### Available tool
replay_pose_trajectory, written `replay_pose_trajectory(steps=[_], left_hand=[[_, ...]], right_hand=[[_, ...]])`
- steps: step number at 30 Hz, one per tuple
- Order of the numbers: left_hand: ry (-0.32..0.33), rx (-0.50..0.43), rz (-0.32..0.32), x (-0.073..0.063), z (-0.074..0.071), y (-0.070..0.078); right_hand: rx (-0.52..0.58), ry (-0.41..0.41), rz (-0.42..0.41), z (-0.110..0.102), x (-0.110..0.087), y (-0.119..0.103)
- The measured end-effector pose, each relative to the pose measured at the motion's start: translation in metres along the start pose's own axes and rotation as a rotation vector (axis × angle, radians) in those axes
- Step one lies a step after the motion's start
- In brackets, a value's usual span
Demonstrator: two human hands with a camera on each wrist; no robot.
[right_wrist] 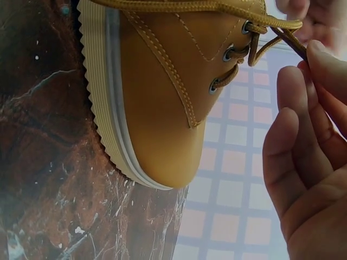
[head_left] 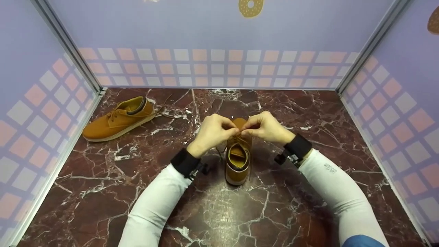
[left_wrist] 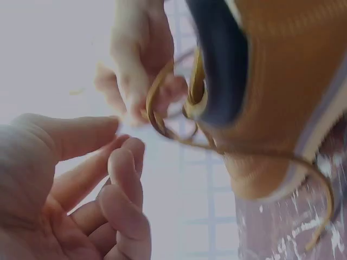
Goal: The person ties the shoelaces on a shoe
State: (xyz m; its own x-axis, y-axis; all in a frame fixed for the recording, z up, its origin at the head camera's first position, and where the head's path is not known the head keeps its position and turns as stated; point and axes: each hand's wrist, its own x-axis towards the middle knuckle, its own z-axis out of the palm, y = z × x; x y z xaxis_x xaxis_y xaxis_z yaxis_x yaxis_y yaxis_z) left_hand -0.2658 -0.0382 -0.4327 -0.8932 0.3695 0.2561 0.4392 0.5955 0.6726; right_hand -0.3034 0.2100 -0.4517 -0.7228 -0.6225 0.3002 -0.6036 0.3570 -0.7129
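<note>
A tan lace-up shoe [head_left: 237, 175] stands on the marbled tabletop, its toe pointing away from me. Over its laced front, my right hand [head_left: 265, 127] pinches a brown shoelace [right_wrist: 293, 40] between thumb and forefinger. The lace curves in a loop [left_wrist: 153, 103] by those fingers, and a loose end [left_wrist: 327, 200] hangs down the shoe's side. My left hand [head_left: 216, 132] is close beside the right, thumb and forefinger tips near each other. In the left wrist view no lace shows between the left fingertips [left_wrist: 112, 127].
A second tan shoe [head_left: 118, 120] sits at the far left with its lace tied in a bow. Panels with pink and white squares [head_left: 217, 68] enclose the back and both sides of the marbled tabletop [head_left: 103, 192].
</note>
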Motion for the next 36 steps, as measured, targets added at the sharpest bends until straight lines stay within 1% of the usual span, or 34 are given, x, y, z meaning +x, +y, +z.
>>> replay_pose_trajectory(steps=[3, 5, 7, 12, 14, 18, 21, 23, 26, 30, 33, 36], left_hand=[[-0.061, -0.019, -0.005, 0.000, 0.001, -0.007], [-0.100, -0.036, -0.011, -0.001, 0.003, -0.008], [-0.114, -0.046, -0.007, -0.001, 0.007, -0.007], [-0.089, -0.029, 0.033, -0.002, 0.013, -0.006], [-0.081, -0.022, 0.039, -0.003, 0.015, -0.006], [-0.080, -0.026, 0.033, -0.003, 0.015, -0.006], [-0.077, -0.033, 0.030, -0.003, 0.015, -0.007], [-0.069, -0.038, 0.032, -0.002, 0.016, -0.009], [-0.057, -0.049, 0.031, -0.002, 0.017, -0.012], [-0.048, -0.063, 0.027, -0.002, 0.017, -0.013], [-0.041, -0.073, 0.013, -0.003, 0.017, -0.012], [-0.029, -0.072, -0.008, -0.004, 0.017, -0.011]], right_hand=[[0.014, 0.002, 0.011, 0.001, 0.000, 0.000], [0.020, 0.006, 0.011, 0.002, 0.000, 0.000], [0.026, 0.011, 0.005, 0.002, 0.000, -0.001], [0.046, 0.016, -0.032, 0.003, 0.000, -0.004], [0.063, 0.015, -0.026, 0.003, -0.001, -0.004], [0.098, 0.003, 0.041, 0.005, -0.004, -0.002], [0.096, -0.018, 0.082, 0.007, -0.006, 0.001], [0.081, -0.039, 0.083, 0.009, -0.007, 0.003], [0.053, -0.068, 0.064, 0.013, -0.008, 0.006], [0.040, -0.076, 0.036, 0.015, -0.009, 0.008], [0.057, -0.079, 0.041, 0.013, -0.011, 0.008], [0.076, -0.095, 0.066, 0.010, -0.014, 0.009]])
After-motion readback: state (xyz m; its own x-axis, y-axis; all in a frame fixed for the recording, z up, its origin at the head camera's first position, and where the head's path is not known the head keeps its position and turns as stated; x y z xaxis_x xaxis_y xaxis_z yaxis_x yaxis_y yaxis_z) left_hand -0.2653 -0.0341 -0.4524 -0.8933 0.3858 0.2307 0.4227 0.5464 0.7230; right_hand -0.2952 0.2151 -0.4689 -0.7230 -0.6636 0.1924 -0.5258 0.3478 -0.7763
